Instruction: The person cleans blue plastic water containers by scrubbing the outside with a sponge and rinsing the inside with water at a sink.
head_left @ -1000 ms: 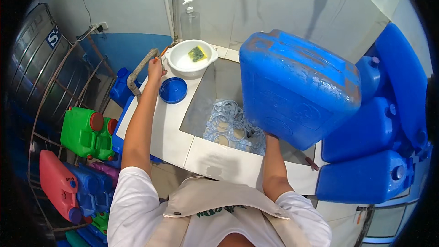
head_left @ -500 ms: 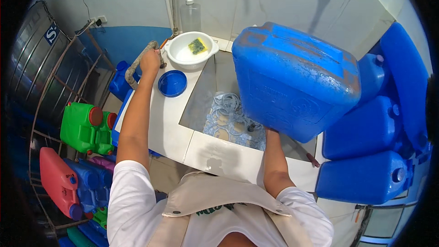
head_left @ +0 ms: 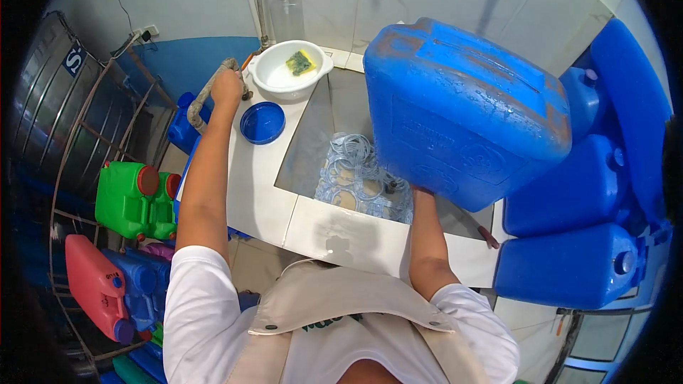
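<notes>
Large blue jerrycan [head_left: 455, 121]: tilted, over the right part of the sink, its upper face wet and marked with brown scuffs. Surroundings, listed from left to right:

Ribbed steel tank [head_left: 39, 92], at the far left behind a rusty rack.

Red jerrycan [head_left: 92, 281], leaning, with a blue cap; just above and beside it, green jerrycan [head_left: 122, 195], with a red-brown cap.

Curved pipe [head_left: 203, 102], tan-grey, rising at the left edge of the surface.

Left hand [head_left: 227, 89]: at the pipe's upper end, arm extended; most fingers hidden, so one cannot tell whether they are clamped on it.

Blue round lid [head_left: 262, 123], flat on the white surface [head_left: 260, 192], near the left hand.

Clear pump bottle [head_left: 288, 20], upright, white-topped, behind the basin.

White basin [head_left: 270, 87], two-handled, holding one yellow-green sponge [head_left: 301, 62].

Grey sink [head_left: 302, 146], recessed, containing pale blue tangled cord [head_left: 352, 153].

Right forearm [head_left: 429, 238]: reaching to the jerrycan's lower edge; right hand hidden there, grip impossible to tell.

Blue containers [head_left: 555, 267], several, grouped at the far right, caps facing right.
</notes>
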{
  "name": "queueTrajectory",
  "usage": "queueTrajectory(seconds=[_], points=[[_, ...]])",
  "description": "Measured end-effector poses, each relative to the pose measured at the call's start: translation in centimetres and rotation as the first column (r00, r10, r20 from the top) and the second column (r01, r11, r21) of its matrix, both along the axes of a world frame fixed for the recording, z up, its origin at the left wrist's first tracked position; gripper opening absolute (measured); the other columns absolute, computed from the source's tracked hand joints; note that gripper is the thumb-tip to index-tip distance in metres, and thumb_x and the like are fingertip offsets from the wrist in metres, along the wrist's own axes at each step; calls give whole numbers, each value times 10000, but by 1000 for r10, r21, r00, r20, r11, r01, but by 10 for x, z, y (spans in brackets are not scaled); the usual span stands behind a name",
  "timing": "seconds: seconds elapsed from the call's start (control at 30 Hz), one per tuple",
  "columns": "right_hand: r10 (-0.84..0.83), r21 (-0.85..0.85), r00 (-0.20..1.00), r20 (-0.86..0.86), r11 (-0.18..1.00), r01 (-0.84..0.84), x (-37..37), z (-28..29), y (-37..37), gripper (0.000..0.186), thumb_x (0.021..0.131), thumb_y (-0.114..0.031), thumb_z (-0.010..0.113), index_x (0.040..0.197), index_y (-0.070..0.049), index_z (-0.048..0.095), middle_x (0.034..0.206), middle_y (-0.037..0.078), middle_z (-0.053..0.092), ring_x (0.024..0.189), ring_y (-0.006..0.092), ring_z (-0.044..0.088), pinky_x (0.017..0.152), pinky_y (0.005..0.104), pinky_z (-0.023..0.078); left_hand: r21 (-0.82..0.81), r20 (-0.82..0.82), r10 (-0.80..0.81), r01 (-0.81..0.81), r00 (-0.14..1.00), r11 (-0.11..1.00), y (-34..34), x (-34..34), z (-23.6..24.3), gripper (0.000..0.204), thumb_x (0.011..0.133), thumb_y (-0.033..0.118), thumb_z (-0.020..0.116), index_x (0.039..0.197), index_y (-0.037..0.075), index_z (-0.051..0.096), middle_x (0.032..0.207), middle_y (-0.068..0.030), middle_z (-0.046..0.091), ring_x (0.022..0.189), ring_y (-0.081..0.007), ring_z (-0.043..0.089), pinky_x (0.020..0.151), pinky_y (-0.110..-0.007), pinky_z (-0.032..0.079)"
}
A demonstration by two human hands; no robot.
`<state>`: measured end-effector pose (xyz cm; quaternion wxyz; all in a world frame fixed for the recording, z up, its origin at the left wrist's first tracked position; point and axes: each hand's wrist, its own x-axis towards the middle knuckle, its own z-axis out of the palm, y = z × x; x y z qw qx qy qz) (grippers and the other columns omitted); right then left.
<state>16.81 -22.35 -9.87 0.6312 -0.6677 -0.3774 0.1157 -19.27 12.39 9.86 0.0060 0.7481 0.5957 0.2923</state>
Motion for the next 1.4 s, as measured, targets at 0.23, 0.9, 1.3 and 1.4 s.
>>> queueTrajectory(seconds=[0.23,0.9,1.3,1.4], points=[[41,-502,726,686,749,432,-33,53,-3,510,880,-401,458,1277,-81,463,1324,154,431,1187,312,415,1006,429,317,-62,-73,68,-73,995,995,-2,-9,3,304,866,278,531,824,4,655,854,-228,638,825,-390,620,715,-471,491],[-93,132,994,49,987,86,-7,27,-2,476,864,-402,463,1238,-111,511,1289,160,471,1185,335,427,999,456,323,-68,-109,-15,7,994,998,-19,9,1,274,853,216,494,814,7,666,836,-220,643,816,-381,627,705,-467,496],[-32,-383,584,811,726,571,32,5,-16,441,941,-349,357,1265,-61,437,1249,130,475,1139,272,433,980,398,355,-133,395,-357,437,846,889,-74,82,-23,565,898,401,453,1220,-63,441,1323,-263,364,1253,-373,328,1031,-497,259],[-77,-344,782,618,868,358,-8,15,15,462,940,-376,343,1267,-62,433,1259,128,469,1146,277,427,989,408,346,7,974,197,886,-111,464,-77,93,-49,550,931,441,363,1312,45,377,1345,-162,386,1257,-270,335,1027,-394,290]])
